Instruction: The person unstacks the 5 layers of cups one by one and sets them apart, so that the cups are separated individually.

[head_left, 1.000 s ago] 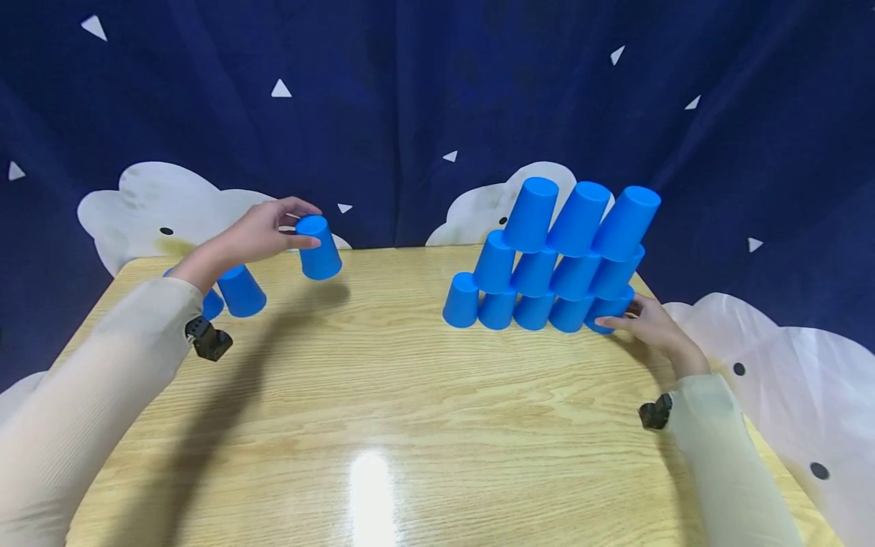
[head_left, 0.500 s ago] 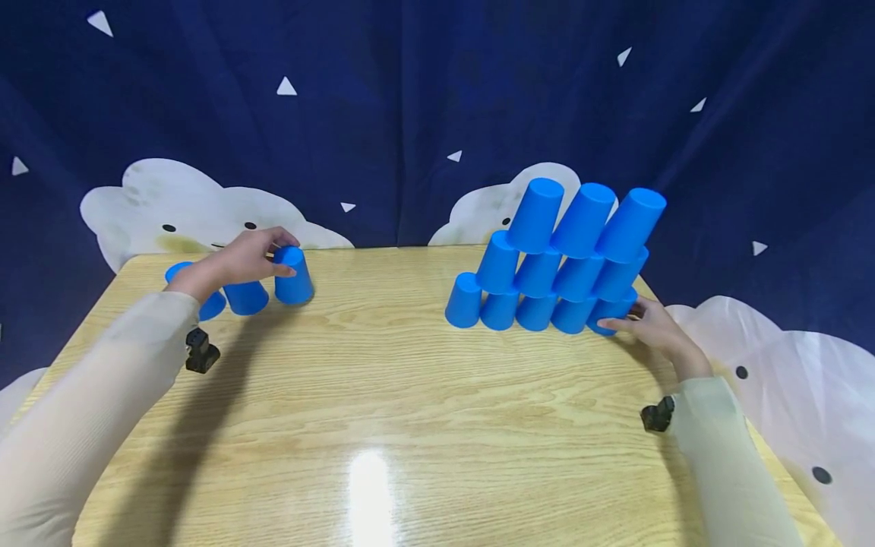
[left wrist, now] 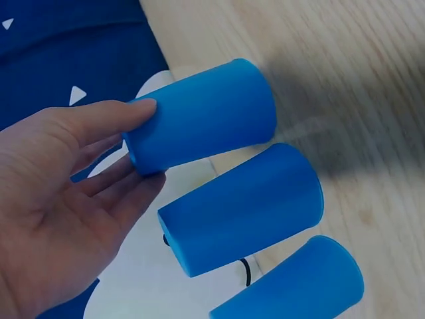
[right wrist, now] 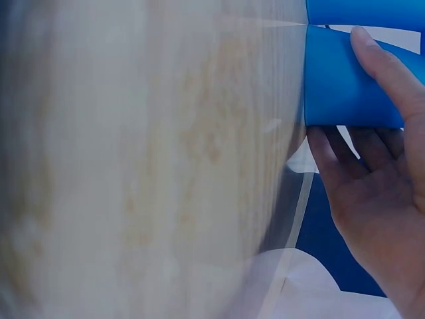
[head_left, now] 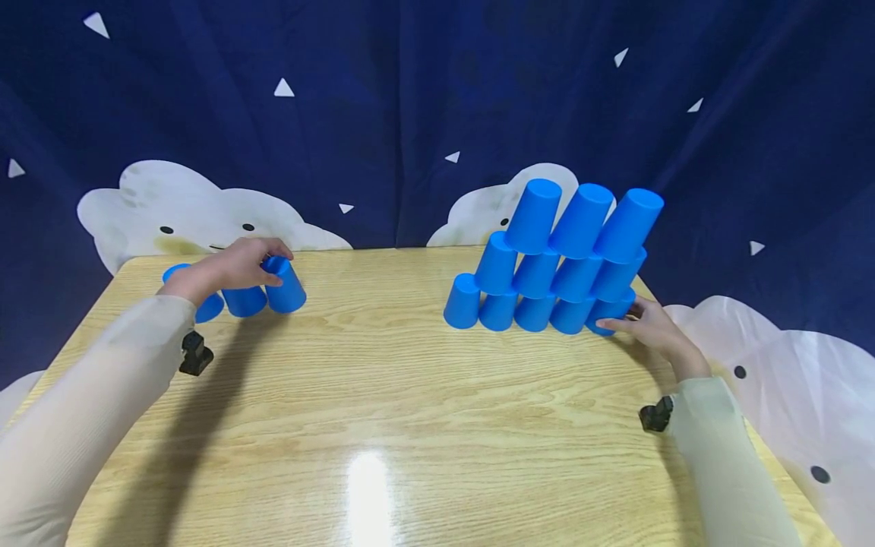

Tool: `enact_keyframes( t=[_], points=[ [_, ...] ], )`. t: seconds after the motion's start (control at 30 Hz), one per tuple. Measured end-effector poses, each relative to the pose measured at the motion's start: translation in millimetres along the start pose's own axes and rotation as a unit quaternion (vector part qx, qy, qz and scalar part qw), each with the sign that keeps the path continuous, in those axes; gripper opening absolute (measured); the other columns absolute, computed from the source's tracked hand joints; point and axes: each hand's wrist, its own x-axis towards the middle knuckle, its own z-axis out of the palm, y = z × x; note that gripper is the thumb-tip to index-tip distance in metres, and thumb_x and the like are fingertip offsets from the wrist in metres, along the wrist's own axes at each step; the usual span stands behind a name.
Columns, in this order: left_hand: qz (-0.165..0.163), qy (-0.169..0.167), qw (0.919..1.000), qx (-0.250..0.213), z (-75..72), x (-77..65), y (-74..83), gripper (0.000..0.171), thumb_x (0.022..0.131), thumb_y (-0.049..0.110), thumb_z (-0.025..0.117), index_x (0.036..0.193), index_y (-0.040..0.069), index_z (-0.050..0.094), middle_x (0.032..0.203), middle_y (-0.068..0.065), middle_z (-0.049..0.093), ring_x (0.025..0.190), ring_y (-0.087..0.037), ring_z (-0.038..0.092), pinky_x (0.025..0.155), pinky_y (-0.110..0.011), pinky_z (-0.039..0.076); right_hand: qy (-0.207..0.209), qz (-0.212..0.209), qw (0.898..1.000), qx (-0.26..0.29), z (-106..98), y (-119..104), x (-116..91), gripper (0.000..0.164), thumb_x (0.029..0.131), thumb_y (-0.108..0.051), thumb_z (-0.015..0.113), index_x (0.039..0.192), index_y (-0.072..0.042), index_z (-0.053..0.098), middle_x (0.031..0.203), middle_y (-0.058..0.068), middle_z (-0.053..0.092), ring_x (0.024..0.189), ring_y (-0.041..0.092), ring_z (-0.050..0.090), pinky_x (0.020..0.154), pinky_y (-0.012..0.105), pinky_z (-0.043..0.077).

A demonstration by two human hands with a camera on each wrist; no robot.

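Near the table's back left, my left hand (head_left: 242, 262) grips an upside-down blue cup (head_left: 285, 287) by its narrow upper end, thumb on the near side. In the left wrist view a middle cup (left wrist: 246, 209) and an outer cup (left wrist: 299, 286) stand in a row beside it. On the right rises a three-tier stack of upside-down blue cups, topped by three cups, one of them the top middle cup (head_left: 581, 220). My right hand (head_left: 652, 328) holds the bottom right cup (right wrist: 345, 83) of that stack, thumb in front and fingers behind.
The wooden table (head_left: 410, 395) has its back edge against a dark blue curtain (head_left: 396, 114) printed with white clouds. Table shows between the left row and the stack's leftmost bottom cup (head_left: 462, 301). A light glare lies at the front.
My left hand has brought its cup left and down from mid-air to beside the other left cups. The right hand and the stack have stayed in place.
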Motion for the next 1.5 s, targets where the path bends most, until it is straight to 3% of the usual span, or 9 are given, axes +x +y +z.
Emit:
enact_keyframes(
  t=[0.27,0.5,0.77,0.97,1.13,1.3,1.5],
  points=[
    [-0.003,-0.013,0.9998,0.016,-6.2,0.4,-0.4,0.051,0.088,0.003,0.071,0.131,-0.011,0.049,0.129,-0.034,0.052,0.119,-0.052,0.049,0.098,-0.064,0.042,0.0,-0.004,1.0,-0.003,2,-3,0,0.08,0.093,-0.035,0.069,0.151,0.001,0.028,0.145,0.028,0.04,0.128,0.046,0.04,0.104,0.064,0.034],
    [0.018,0.004,0.9998,-0.002,-16.2,6.0,21.5,0.055,0.088,0.002,0.07,0.135,-0.012,0.044,0.135,-0.034,0.047,0.127,-0.05,0.042,0.103,-0.061,0.038,0.0,0.001,1.0,-0.01,2,-7,-3,0.079,0.094,-0.034,0.068,0.151,0.001,0.028,0.145,0.028,0.04,0.129,0.047,0.039,0.104,0.066,0.033],
    [0.038,0.028,0.9986,-0.023,-19.7,24.8,67.4,0.059,0.093,0.014,0.068,0.142,-0.005,0.04,0.145,-0.026,0.041,0.134,-0.042,0.038,0.109,-0.055,0.034,-0.002,0.009,1.0,-0.014,1,-6,-3,0.081,0.093,-0.037,0.068,0.152,0.0,0.027,0.145,0.028,0.039,0.13,0.047,0.038,0.105,0.066,0.032],
    [0.081,0.049,0.9936,-0.061,-17.4,40.6,108.5,0.065,0.096,0.028,0.066,0.146,-0.001,0.037,0.15,-0.019,0.038,0.137,-0.034,0.037,0.112,-0.048,0.034,-0.002,0.011,1.0,-0.017,1,-1,0,0.083,0.093,-0.039,0.068,0.152,0.0,0.026,0.146,0.029,0.038,0.13,0.047,0.037,0.105,0.067,0.031],
    [0.122,0.061,0.9866,-0.09,-13.7,54.3,144.4,0.063,0.096,0.029,0.067,0.145,0.001,0.039,0.149,-0.014,0.041,0.137,-0.027,0.04,0.113,-0.039,0.033,-0.004,0.01,1.0,-0.018,1,-1,-1,0.083,0.093,-0.04,0.068,0.152,0.001,0.026,0.145,0.029,0.039,0.129,0.047,0.039,0.105,0.066,0.033],
    [0.158,0.084,0.9744,-0.136,-5.0,69.7,179.1,0.058,0.096,0.025,0.066,0.143,0.001,0.042,0.146,-0.013,0.045,0.134,-0.023,0.044,0.112,-0.03,0.034,-0.005,0.003,1.0,-0.011,2,2,-1,0.08,0.094,-0.036,0.068,0.152,0.001,0.027,0.145,0.029,0.039,0.129,0.047,0.038,0.105,0.066,0.032],
    [0.177,0.112,0.9573,-0.2,5.5,86.9,218.7,0.057,0.096,0.026,0.066,0.143,0.004,0.043,0.145,-0.01,0.047,0.132,-0.019,0.046,0.109,-0.025,0.036,-0.004,0.001,1.0,-0.005,1,2,0,0.079,0.094,-0.035,0.067,0.151,0.001,0.028,0.145,0.028,0.039,0.129,0.046,0.039,0.105,0.066,0.032]
  ],
)
